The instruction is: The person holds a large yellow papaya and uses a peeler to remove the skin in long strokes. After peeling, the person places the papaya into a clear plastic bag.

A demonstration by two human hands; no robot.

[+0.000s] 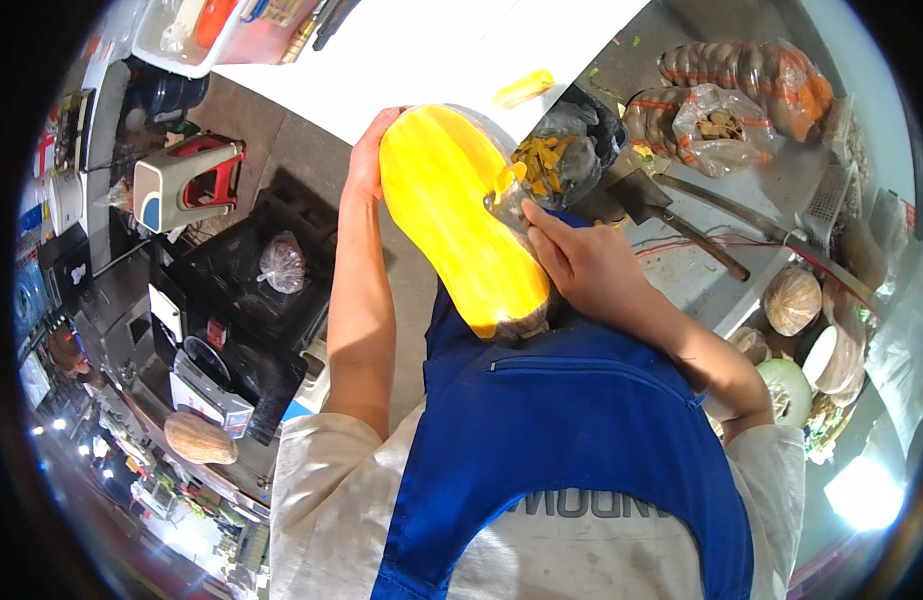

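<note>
A large, partly peeled pumpkin (461,217), long and bright yellow, leans between the white table (401,45) and my blue apron (574,420). Skin remains on its lower end and along its right side. My left hand (373,154) grips the upper left of the pumpkin, most of its fingers hidden behind it. My right hand (593,262) holds a peeler (511,206) against the right side, its handle mostly covered by my fingers. A curl of orange peel (510,177) stands at the blade. Another yellow piece (524,88) lies on the table.
Beyond the table's right corner, a black bin (600,127) with a plastic liner holds peelings (542,159). A cleaver-like tool (641,196) and bagged produce (746,82) are at the right, above whole and cut gourds (791,300). A stool (184,184) and black crates (244,262) stand left.
</note>
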